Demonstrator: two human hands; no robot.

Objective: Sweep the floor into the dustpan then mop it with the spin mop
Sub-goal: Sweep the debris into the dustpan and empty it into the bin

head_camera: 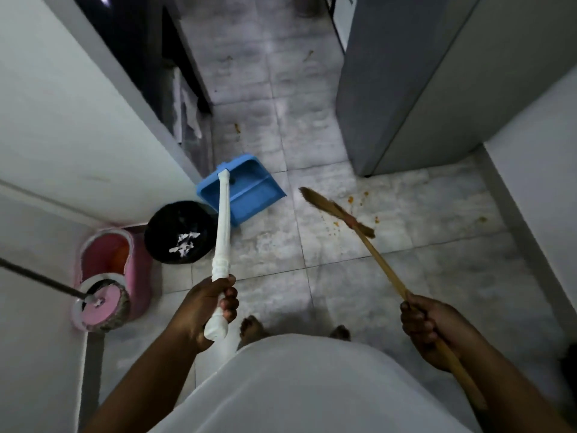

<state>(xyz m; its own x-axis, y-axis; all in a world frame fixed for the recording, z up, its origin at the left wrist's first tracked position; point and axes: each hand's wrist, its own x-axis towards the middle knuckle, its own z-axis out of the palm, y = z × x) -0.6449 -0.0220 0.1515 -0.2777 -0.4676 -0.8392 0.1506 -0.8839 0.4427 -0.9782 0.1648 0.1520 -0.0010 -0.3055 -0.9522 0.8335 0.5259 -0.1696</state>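
Note:
My left hand [209, 307] grips the long white handle [223, 232] of a blue dustpan [249, 192], whose pan rests on the tiled floor with its mouth facing right. My right hand [427, 323] grips the wooden stick of a broom [335, 210]; its brown bristle head hovers over the floor just right of the dustpan. Orange crumbs [351, 200] lie scattered on the tiles around and beyond the broom head. A pink spin mop bucket [109, 257] stands at the left wall, with the mop head [104, 304] sitting in it and its dark pole leaning left.
A black bin [179, 231] with white scraps stands between the pink bucket and the dustpan. A grey fridge [406, 89] blocks the right side, a white wall and dark cabinet the left. More crumbs [237, 128] lie along the narrow corridor floor ahead. My bare feet [253, 329] are below.

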